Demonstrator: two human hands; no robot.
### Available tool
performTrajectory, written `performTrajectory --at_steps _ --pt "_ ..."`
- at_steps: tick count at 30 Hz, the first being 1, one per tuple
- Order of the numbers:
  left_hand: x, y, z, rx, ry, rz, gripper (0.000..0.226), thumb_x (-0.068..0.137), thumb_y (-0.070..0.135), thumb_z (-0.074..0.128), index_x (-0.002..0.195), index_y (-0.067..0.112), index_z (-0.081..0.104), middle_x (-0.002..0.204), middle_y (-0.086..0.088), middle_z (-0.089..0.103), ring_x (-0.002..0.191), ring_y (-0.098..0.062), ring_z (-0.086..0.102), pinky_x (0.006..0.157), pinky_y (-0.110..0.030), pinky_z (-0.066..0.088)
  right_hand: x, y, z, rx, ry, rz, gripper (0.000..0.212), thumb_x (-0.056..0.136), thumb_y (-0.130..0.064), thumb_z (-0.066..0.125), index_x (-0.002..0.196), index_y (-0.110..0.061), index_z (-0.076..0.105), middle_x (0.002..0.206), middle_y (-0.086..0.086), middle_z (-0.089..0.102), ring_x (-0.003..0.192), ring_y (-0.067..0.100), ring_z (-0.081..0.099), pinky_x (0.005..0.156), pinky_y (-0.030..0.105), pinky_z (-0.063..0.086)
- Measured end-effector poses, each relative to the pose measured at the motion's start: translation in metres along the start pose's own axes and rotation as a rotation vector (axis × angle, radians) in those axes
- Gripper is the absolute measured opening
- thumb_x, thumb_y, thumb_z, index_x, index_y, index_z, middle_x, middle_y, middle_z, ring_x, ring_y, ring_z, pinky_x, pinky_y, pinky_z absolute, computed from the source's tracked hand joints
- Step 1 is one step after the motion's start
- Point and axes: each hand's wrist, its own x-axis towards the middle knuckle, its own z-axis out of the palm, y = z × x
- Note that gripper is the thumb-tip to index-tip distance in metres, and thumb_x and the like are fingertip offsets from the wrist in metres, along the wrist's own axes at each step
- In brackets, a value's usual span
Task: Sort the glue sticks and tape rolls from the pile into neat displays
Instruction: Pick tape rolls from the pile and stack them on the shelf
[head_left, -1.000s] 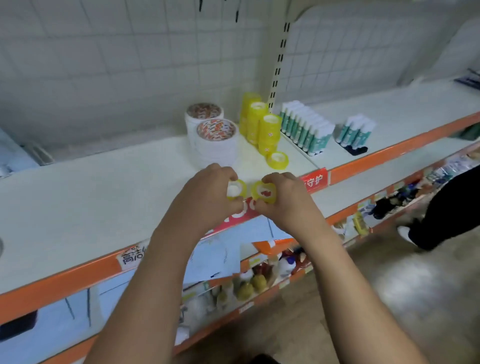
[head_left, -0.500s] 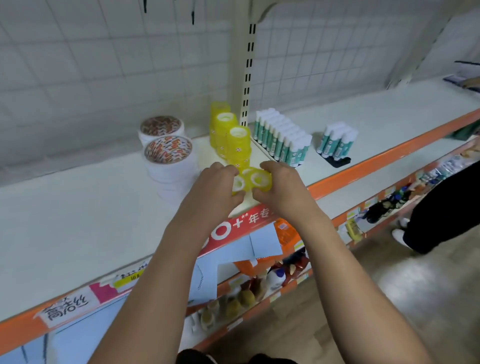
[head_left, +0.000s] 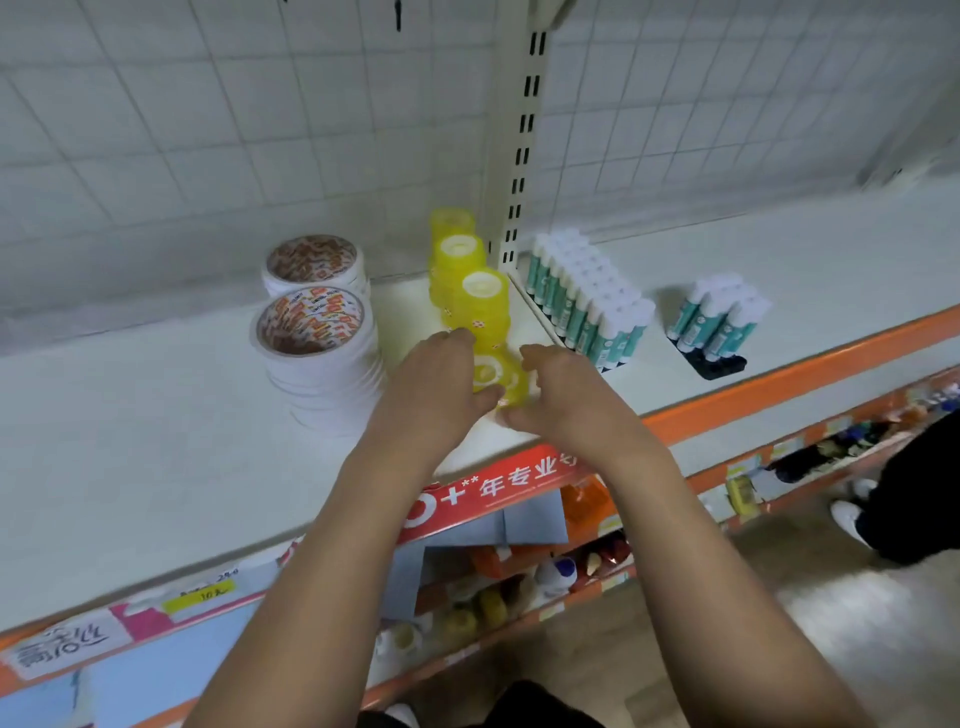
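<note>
Curled round the small yellow tape rolls (head_left: 493, 376) at the middle of the frame, the left hand (head_left: 431, 389) gripped them from the left and the right hand (head_left: 571, 400) from the right, the pair pressed side by side near the front of the white shelf (head_left: 156, 441). Left of the hands stood two stacks of wide white tape (head_left: 317, 332). Just behind the hands three yellow tape stacks (head_left: 475, 296) ran back toward the upright post (head_left: 522, 145), and further right stood a long row of glue sticks (head_left: 587, 301) and a smaller glue stick cluster (head_left: 719, 317).
</note>
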Motion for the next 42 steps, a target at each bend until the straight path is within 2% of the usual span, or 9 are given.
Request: performTrajectory --at_steps 3,9,17,20,27,31,34,37,42 --pt "0.001 0.009 0.008 -0.015 0.015 -0.06 0.049 0.08 0.036 0.075 0.115 0.007 0.056 0.111 -0.012 0.063 0.101 -0.029 0.058 0.073 -0.034 0.041 0.002 0.008 -0.006 0.056 -0.049 -0.009 0.033 0.077 -0.025 0.077 0.102 -0.008 0.065 0.103 0.011 0.063 0.092 0.023 0.06 0.074 0.034 0.049" --pt "-0.005 0.01 0.014 -0.077 0.013 -0.171 0.062 0.072 0.032 0.083 0.121 0.004 0.058 0.115 -0.016 0.063 0.1 -0.031 0.061 0.083 -0.042 0.05 0.01 0.02 -0.008 0.04 -0.103 -0.088 0.038 0.073 -0.029 0.081 0.102 -0.008 0.069 0.104 0.014 0.064 0.099 0.026 0.059 0.084 0.038 0.048" --pt "-0.002 0.011 0.021 -0.085 -0.037 -0.261 0.028 0.08 0.034 0.075 0.092 0.009 0.068 0.09 -0.013 0.069 0.085 -0.031 0.063 0.068 -0.035 0.046 0.027 0.023 -0.012 -0.005 -0.168 -0.05 0.036 0.068 -0.031 0.086 0.091 -0.008 0.07 0.088 0.009 0.069 0.084 0.024 0.065 0.068 0.032 0.05" --pt "0.002 0.013 0.024 -0.057 -0.008 -0.28 0.028 0.079 0.036 0.075 0.089 0.011 0.066 0.087 -0.012 0.067 0.081 -0.031 0.061 0.062 -0.031 0.038 0.028 0.024 -0.015 0.008 -0.187 -0.059 0.037 0.068 -0.031 0.087 0.091 -0.007 0.071 0.086 0.012 0.071 0.083 0.026 0.067 0.071 0.038 0.055" --pt "0.007 0.015 0.027 -0.017 0.0 -0.311 0.025 0.08 0.034 0.075 0.08 0.014 0.06 0.076 -0.006 0.057 0.071 -0.025 0.052 0.055 -0.029 0.03 0.028 0.024 -0.016 -0.001 -0.188 -0.109 0.042 0.072 -0.036 0.083 0.095 -0.004 0.069 0.089 0.015 0.071 0.086 0.029 0.066 0.071 0.036 0.052" --pt "0.002 0.014 0.031 -0.079 0.015 -0.316 0.024 0.081 0.032 0.075 0.081 0.015 0.057 0.072 0.0 0.054 0.069 -0.021 0.051 0.049 -0.02 0.028 0.022 0.029 -0.019 0.053 -0.202 -0.107 0.042 0.074 -0.032 0.083 0.103 -0.005 0.069 0.098 0.013 0.07 0.093 0.027 0.065 0.08 0.039 0.053" --pt "-0.005 0.015 0.03 -0.085 0.002 -0.341 0.038 0.075 0.039 0.08 0.093 0.01 0.063 0.086 -0.005 0.064 0.08 -0.025 0.06 0.06 -0.028 0.042 0.015 0.034 -0.027 -0.007 -0.185 -0.078 0.05 0.077 -0.029 0.081 0.114 -0.001 0.063 0.109 0.015 0.064 0.101 0.029 0.061 0.087 0.043 0.051" --pt "-0.023 0.014 0.024 0.011 -0.004 -0.37 0.056 0.078 0.048 0.075 0.117 0.009 0.061 0.106 -0.008 0.067 0.095 -0.027 0.062 0.081 -0.038 0.051 0.003 0.029 -0.034 -0.042 -0.076 -0.138 0.037 0.083 -0.034 0.073 0.107 -0.007 0.065 0.101 0.009 0.065 0.093 0.026 0.062 0.082 0.042 0.052" --pt "-0.08 0.005 -0.01 0.075 0.023 -0.363 0.041 0.089 0.049 0.061 0.119 0.022 0.062 0.107 0.002 0.068 0.095 -0.02 0.063 0.083 -0.038 0.052 -0.017 -0.024 -0.034 0.004 -0.099 -0.351 0.014 0.086 -0.039 0.067 0.093 -0.027 0.07 0.086 -0.008 0.068 0.079 0.012 0.062 0.068 0.028 0.049"
